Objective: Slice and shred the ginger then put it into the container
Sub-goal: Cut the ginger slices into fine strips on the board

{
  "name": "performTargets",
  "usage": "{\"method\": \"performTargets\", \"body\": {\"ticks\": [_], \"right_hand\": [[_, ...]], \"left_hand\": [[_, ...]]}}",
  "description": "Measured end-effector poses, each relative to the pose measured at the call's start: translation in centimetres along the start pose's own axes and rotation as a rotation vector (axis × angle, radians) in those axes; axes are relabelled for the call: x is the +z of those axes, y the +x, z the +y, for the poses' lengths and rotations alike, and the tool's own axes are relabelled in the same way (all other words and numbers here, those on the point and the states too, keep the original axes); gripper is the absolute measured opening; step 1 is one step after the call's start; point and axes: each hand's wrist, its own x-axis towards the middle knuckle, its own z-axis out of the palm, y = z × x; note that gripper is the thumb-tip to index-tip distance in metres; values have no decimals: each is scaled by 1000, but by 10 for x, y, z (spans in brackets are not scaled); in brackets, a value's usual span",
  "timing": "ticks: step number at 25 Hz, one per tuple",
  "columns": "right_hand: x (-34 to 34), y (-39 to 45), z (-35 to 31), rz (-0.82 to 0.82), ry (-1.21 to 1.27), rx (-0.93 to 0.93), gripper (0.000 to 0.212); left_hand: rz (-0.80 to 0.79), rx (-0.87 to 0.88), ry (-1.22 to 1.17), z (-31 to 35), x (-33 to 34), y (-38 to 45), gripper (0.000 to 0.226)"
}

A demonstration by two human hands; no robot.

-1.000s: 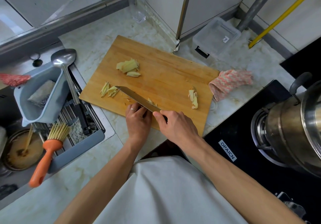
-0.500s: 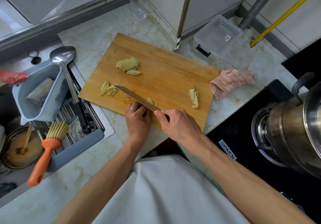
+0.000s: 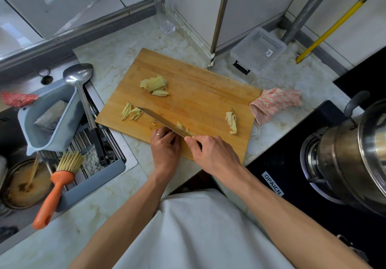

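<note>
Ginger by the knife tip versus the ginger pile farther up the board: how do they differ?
The ginger by the knife tip is cut into thin shreds; the upper pile is still broad flat slices. The shreds lie scattered, touching the knife; the slices are stacked, apart from it. Both are pale yellow, on the cutting board.

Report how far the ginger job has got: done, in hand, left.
Done: one small pile of shreds lies on the cutting board. In hand: the right hand grips the knife, cutting ginger steadied by the left hand. Left: the stacked slices and another piece are uncut, and the container holds no ginger.
</note>
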Motion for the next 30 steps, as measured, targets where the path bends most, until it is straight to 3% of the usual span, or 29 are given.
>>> {"method": "performTargets", "body": {"ticks": [30], "right_hand": [[12,1,5,51,-8,-46,50]], "left_hand": [[-36,-22,-7,4,-7,1,8]]}}
